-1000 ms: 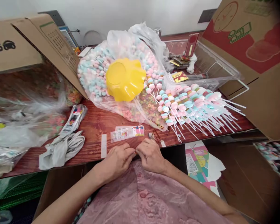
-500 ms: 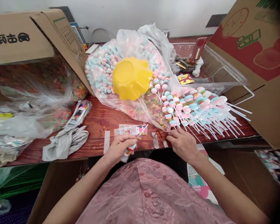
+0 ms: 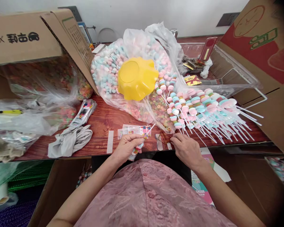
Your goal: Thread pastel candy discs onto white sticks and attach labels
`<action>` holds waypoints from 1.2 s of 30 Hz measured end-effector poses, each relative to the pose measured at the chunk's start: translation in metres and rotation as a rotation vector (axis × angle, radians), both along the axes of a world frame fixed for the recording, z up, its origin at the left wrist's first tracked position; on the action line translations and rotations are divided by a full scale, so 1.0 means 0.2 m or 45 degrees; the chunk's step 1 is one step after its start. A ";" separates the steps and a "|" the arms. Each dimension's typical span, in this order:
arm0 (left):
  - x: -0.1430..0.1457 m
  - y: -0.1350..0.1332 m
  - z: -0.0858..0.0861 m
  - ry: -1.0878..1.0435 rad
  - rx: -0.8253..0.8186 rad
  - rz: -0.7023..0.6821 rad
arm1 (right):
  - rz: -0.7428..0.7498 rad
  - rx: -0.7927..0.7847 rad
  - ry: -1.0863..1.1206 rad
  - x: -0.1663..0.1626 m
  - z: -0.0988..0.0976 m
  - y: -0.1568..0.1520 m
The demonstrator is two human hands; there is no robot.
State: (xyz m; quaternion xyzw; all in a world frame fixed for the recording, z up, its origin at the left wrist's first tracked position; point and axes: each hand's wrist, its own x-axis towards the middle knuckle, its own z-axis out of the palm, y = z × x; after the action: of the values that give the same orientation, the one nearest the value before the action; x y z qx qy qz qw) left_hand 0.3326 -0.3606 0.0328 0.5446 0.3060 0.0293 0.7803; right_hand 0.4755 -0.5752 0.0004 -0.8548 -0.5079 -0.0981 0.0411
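My left hand [image 3: 128, 147] is closed around a candy skewer [image 3: 138, 149] in a clear printed sleeve, at the table's front edge; its white stick points up and right. Flat printed sleeves [image 3: 130, 131] lie on the table just behind that hand. My right hand [image 3: 186, 149] is at the edge on the right, thumb and fingers pinched together beside a few thin brownish strips [image 3: 165, 137]. Whatever is between those fingertips is too small to make out. Behind my right hand lies a heap of pink, white and blue candy skewers [image 3: 196, 108], sticks toward me.
A yellow wavy-rimmed bowl [image 3: 137, 78] sits upside down on a large bag of candies [image 3: 106, 67]. A clear plastic tray [image 3: 236, 71] stands behind the skewers. Cardboard boxes [image 3: 21, 25] flank both sides. Left are a stack of sleeves [image 3: 84, 113] and grey gloves [image 3: 71, 142].
The camera view has shifted slightly, so the table contents appear farther right. My hands are a little closer together; the left one keeps its hold on the candy skewer.
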 end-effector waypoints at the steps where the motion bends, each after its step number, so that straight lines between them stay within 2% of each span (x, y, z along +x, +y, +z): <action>1: 0.01 -0.01 0.00 -0.004 -0.004 -0.009 | -0.010 -0.020 -0.004 0.00 -0.01 0.02; 6: 0.02 -0.07 -0.01 -0.002 0.015 -0.072 | -0.101 -0.021 -0.019 0.01 -0.04 0.05; 10: 0.01 -0.03 -0.04 -0.010 -0.017 -0.021 | -0.259 0.308 0.058 0.01 -0.02 -0.01; 13: 0.01 0.01 -0.05 -0.033 -0.077 0.052 | -0.307 0.556 0.223 -0.01 0.02 -0.04; 17: 0.05 -0.02 -0.01 -0.078 -0.163 -0.012 | -0.226 0.769 0.510 -0.08 0.07 0.03; 20: 0.10 -0.09 0.03 -0.244 -0.115 -0.059 | -0.092 0.774 0.595 -0.14 0.10 0.14; 23: 0.14 -0.12 0.05 -0.393 -0.049 0.008 | 0.029 0.756 0.627 -0.18 0.14 0.25; 27: 0.12 -0.09 0.06 -0.367 -0.319 0.081 | 0.143 0.888 0.882 -0.20 0.20 0.33; 32: 0.09 -0.02 0.08 -0.357 -0.531 0.210 | 0.309 1.116 1.237 -0.23 0.16 0.38; 36: 0.08 -0.01 0.09 -0.349 -0.595 0.238 | 0.249 1.294 1.218 -0.28 0.11 0.42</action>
State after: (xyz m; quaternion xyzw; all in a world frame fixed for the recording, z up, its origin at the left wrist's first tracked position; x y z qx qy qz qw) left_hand 0.3496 -0.3625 0.0509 0.3102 0.2450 0.1032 0.9128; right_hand 0.4190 -0.4915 0.0230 -0.6295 -0.4000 0.0677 0.6627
